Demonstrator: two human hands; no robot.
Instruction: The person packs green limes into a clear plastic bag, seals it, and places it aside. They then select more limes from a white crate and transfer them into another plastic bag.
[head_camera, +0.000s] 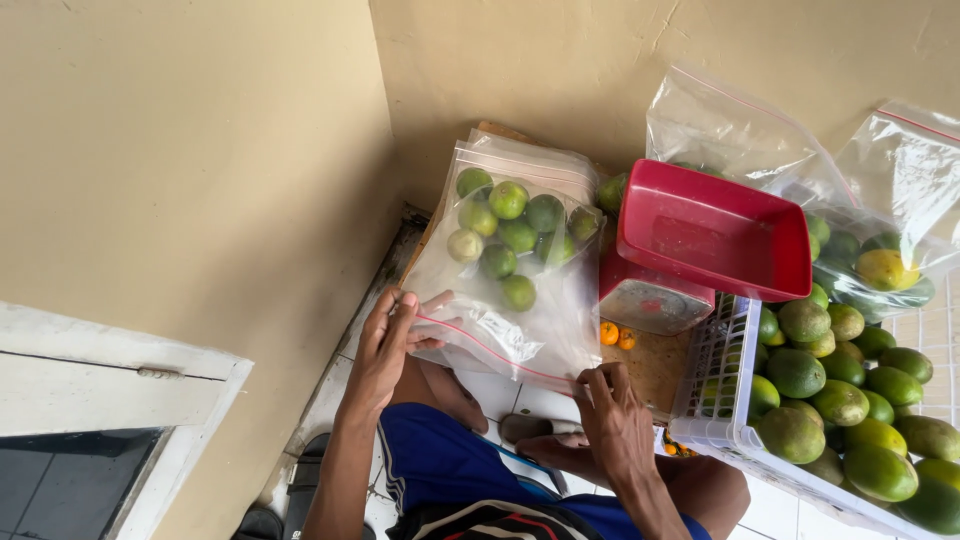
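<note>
Beige wall; hands (385, 345) (610, 410) on clear lime bag (505, 290).

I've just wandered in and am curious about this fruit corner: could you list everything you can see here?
Clear zip bag: one, red seal strip, lying on a stack of empty bags, held at its mouth.
Fruits in the bag: about ten, green, round.
Kitchen scale: one, red, beside the bag.
Scale tray: one, red, empty, on top of the scale.
Plastic basket: one, white, at right, full of green and yellowish fruits.
Filled bags: two, clear, behind the basket against the wall.
Small fruits: two or so, orange, by the scale's foot.
Left hand: pinching the bag's left corner.
Right hand: gripping the bag's right corner.
</note>
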